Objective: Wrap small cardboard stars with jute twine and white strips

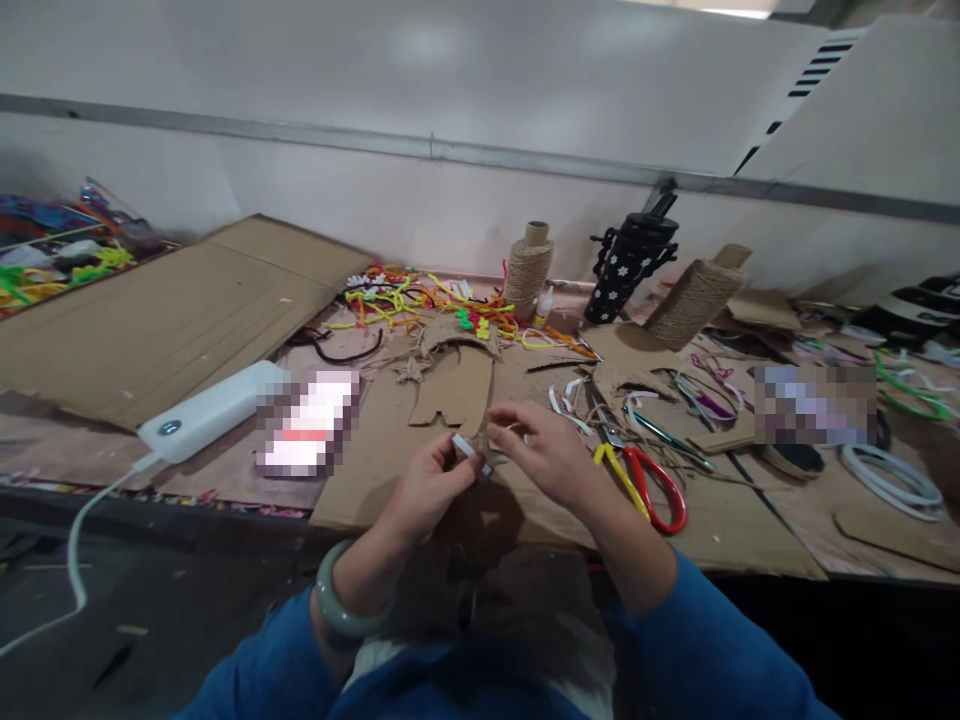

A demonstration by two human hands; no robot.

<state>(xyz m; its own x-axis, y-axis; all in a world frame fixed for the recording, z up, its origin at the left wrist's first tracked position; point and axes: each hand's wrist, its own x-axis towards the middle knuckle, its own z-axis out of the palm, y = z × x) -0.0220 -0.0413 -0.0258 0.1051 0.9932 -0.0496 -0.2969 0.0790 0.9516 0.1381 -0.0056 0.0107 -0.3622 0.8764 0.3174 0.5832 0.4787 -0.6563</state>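
The fingertips of both hands meet over the near edge of the table; the left hand (426, 490) pinches a small white strip (466, 448) between thumb and forefinger, fingers curled closed around it; the right hand (546, 452) comes in from the other side with its fingers bent toward the same strip, touching or nearly touching its far end, though whether it truly grips cannot be told; the strip sits between the two hands, held above a flat sheet of cardboard (390, 440); the left wrist wears a pale green bangle (337, 600); both forearms are in blue sleeves (675, 640).

Just right of the right hand lie scissors (645, 485) with one yellow and one red handle, flat on the cardboard; beyond the hands a cut cardboard shape (454, 385) rests, with a small twine star (411, 370) beside it; farther back is a tangle of coloured pipe cleaners (420, 298), then an upright spool of jute twine (529, 265), a small glue bottle (544, 306) just beside it, a black flowered bottle (628, 262), and a second twine spool (694, 300) lying tilted; to the left a white power bank (214, 410) lies with a white cable (75, 550) trailing off the table's edge; a large cardboard sheet (165, 320) lies behind it; white hoops (892, 480) sit at the far right.
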